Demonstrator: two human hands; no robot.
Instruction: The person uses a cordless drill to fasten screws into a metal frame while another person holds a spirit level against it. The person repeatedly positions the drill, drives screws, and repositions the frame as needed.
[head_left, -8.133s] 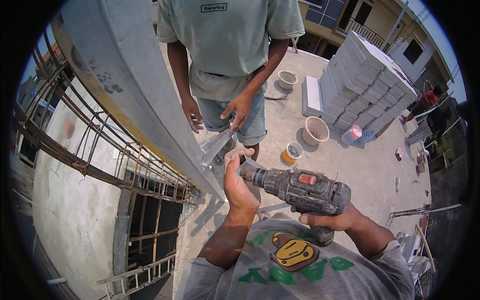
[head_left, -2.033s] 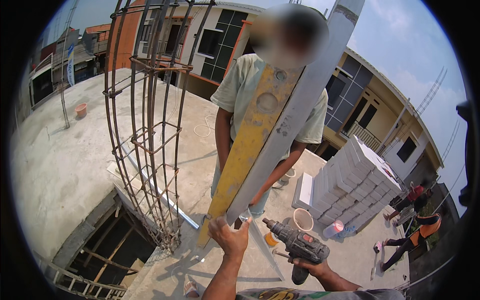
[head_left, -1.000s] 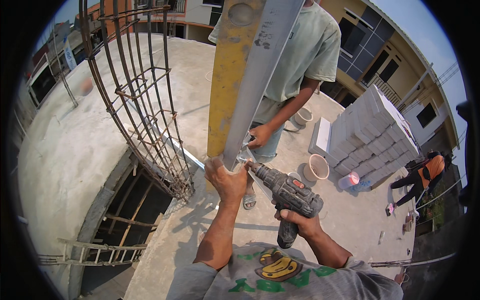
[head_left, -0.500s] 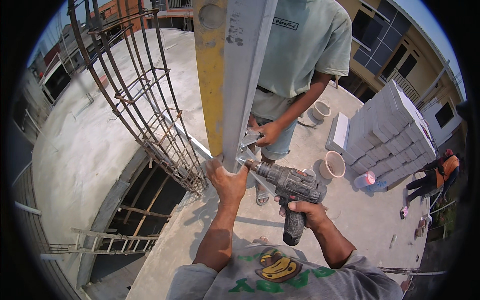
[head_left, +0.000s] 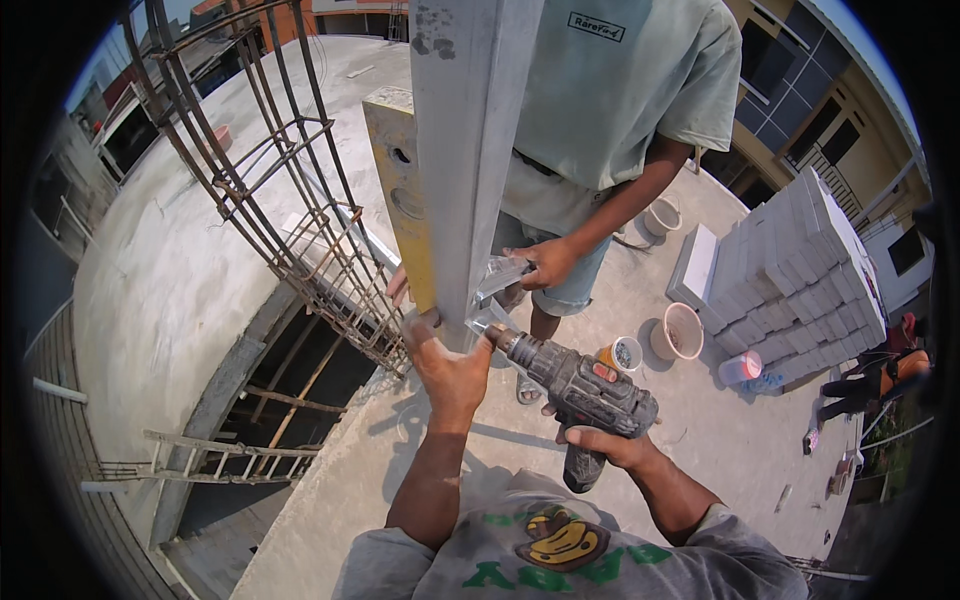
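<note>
In the head view, an upright grey metal post (head_left: 468, 150) is being steadied by the left hand (head_left: 447, 362), which is being pressed against its lower end with the fingers wrapped round the edge, apparently so that the post is kept from shifting. A dark cordless drill (head_left: 580, 385) is being gripped by the right hand (head_left: 607, 447), closed round the handle, and its nose is being aimed at a small metal bracket (head_left: 497, 275) at the foot of the post. That bracket is being held in place by a co-worker's hand (head_left: 548, 262), while a yellow spirit level (head_left: 402, 190) is being kept flat against the post's far side, seemingly for checking plumb. A rebar cage (head_left: 290, 200) is standing just left of the post, and stacked grey blocks (head_left: 800, 270) and small buckets (head_left: 683, 330) are lying on the concrete roof slab (head_left: 180, 270)
</note>
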